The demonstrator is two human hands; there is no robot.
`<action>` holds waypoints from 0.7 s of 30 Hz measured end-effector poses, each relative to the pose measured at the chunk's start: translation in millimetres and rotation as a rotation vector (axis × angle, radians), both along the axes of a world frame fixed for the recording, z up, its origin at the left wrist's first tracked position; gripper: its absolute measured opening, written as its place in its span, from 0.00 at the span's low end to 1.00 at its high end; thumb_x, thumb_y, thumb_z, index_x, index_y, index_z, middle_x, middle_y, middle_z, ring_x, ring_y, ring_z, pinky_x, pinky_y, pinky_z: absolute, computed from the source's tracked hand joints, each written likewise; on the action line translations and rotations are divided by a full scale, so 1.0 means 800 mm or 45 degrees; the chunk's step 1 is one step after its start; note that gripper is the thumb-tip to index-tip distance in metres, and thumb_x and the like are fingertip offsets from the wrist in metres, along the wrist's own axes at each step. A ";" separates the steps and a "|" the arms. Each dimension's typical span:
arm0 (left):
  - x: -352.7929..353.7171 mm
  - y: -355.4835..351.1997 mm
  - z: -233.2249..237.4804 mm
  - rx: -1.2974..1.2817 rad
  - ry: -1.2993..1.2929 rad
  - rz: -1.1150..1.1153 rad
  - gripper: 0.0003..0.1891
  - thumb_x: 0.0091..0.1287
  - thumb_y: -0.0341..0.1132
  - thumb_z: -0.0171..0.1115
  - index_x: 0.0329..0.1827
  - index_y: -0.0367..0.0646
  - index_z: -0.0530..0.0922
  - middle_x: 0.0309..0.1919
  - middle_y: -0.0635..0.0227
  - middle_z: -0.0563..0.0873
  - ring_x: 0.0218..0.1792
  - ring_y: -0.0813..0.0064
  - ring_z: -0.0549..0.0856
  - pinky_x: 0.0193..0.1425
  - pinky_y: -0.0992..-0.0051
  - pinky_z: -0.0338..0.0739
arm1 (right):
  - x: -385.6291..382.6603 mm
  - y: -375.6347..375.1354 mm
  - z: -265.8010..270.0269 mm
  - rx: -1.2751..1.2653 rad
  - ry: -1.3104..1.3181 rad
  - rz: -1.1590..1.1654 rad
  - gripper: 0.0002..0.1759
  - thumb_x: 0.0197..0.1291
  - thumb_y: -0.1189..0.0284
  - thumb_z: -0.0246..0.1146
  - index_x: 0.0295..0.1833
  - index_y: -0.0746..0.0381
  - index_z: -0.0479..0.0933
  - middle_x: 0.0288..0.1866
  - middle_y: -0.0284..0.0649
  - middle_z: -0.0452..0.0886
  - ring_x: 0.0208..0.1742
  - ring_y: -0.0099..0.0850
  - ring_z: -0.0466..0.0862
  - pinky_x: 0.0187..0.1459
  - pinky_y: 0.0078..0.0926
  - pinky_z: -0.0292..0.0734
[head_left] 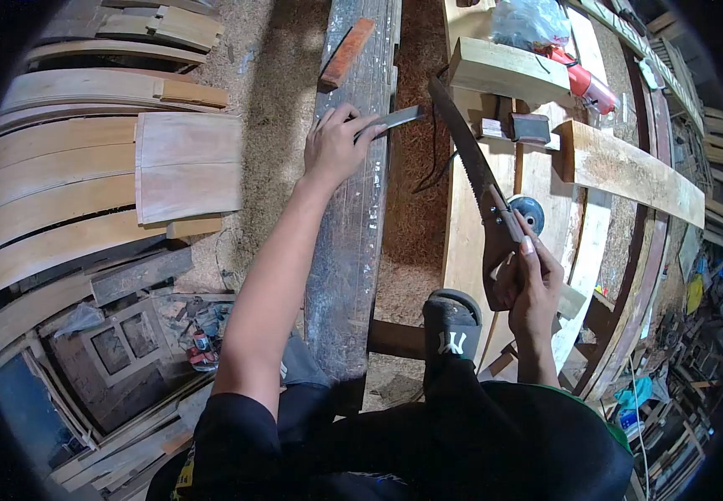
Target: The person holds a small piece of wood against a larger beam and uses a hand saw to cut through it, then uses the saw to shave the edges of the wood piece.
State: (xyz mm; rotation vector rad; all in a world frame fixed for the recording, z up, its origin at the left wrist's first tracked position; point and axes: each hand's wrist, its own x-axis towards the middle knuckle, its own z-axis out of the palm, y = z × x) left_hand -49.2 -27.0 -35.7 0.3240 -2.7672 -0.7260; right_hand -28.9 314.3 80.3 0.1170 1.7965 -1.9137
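My left hand (338,149) is closed around one end of a flat grey metal strip (400,117), whose kind I cannot make out; its free end points right past the bench edge. Just beyond that hand, a reddish wooden block (348,53) lies on the worn plank bench (340,275). In my right hand (535,284) is the wooden handle of a handsaw (471,154). Its dark toothed blade extends up and left, with the teeth facing left. A round dark blue object (527,214) shows partly behind the saw handle.
Pale boards and a thick timber block (507,71) lie on the right, beside a red power tool (583,82) and a plastic bag (531,23). Another timber (633,174) juts right. Curved panels (69,154) are stacked left. Sawdust covers the floor; my shoe (451,321) is between the benches.
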 end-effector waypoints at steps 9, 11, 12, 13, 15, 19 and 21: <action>0.003 0.005 0.004 -0.093 0.028 0.012 0.14 0.70 0.48 0.69 0.52 0.56 0.91 0.43 0.70 0.84 0.48 0.62 0.84 0.55 0.60 0.79 | 0.006 -0.001 0.005 -0.020 -0.010 0.010 0.24 0.80 0.68 0.57 0.75 0.66 0.73 0.21 0.22 0.69 0.18 0.11 0.64 0.20 0.15 0.55; 0.004 0.009 0.004 -0.119 0.038 0.020 0.14 0.69 0.48 0.69 0.53 0.56 0.91 0.43 0.70 0.84 0.48 0.61 0.84 0.55 0.60 0.79 | 0.007 -0.001 0.003 0.007 0.006 0.002 0.24 0.80 0.68 0.57 0.75 0.66 0.73 0.21 0.22 0.70 0.18 0.11 0.64 0.19 0.15 0.55; 0.005 0.010 0.003 -0.120 0.028 0.036 0.14 0.69 0.49 0.70 0.53 0.57 0.91 0.43 0.71 0.84 0.48 0.62 0.83 0.55 0.60 0.79 | 0.007 -0.001 0.001 0.033 0.018 -0.004 0.23 0.80 0.68 0.57 0.75 0.65 0.74 0.21 0.23 0.70 0.17 0.11 0.64 0.19 0.15 0.55; 0.006 0.012 0.002 -0.121 0.017 0.052 0.15 0.68 0.49 0.70 0.53 0.58 0.91 0.43 0.71 0.84 0.48 0.62 0.83 0.55 0.61 0.79 | 0.007 0.000 0.000 0.033 0.018 -0.005 0.23 0.80 0.68 0.57 0.75 0.65 0.74 0.21 0.23 0.70 0.17 0.11 0.64 0.19 0.15 0.55; 0.008 0.015 0.000 -0.115 0.047 0.063 0.15 0.66 0.48 0.72 0.53 0.57 0.91 0.43 0.71 0.85 0.47 0.63 0.84 0.54 0.61 0.79 | 0.007 0.002 -0.003 0.036 0.024 -0.002 0.23 0.80 0.69 0.57 0.74 0.65 0.74 0.20 0.23 0.71 0.17 0.11 0.64 0.19 0.15 0.56; 0.016 0.027 -0.006 0.027 0.165 0.080 0.16 0.62 0.47 0.76 0.52 0.56 0.92 0.42 0.70 0.86 0.45 0.63 0.84 0.53 0.63 0.79 | 0.007 0.000 -0.002 -0.004 -0.009 0.002 0.23 0.80 0.69 0.58 0.74 0.65 0.75 0.21 0.23 0.72 0.17 0.11 0.65 0.19 0.15 0.56; 0.020 0.033 -0.007 -0.019 0.160 0.111 0.17 0.62 0.47 0.77 0.52 0.55 0.92 0.42 0.70 0.86 0.45 0.63 0.84 0.53 0.63 0.79 | 0.006 -0.002 -0.003 -0.011 -0.017 0.018 0.23 0.80 0.69 0.58 0.74 0.65 0.74 0.21 0.24 0.72 0.17 0.11 0.65 0.20 0.15 0.56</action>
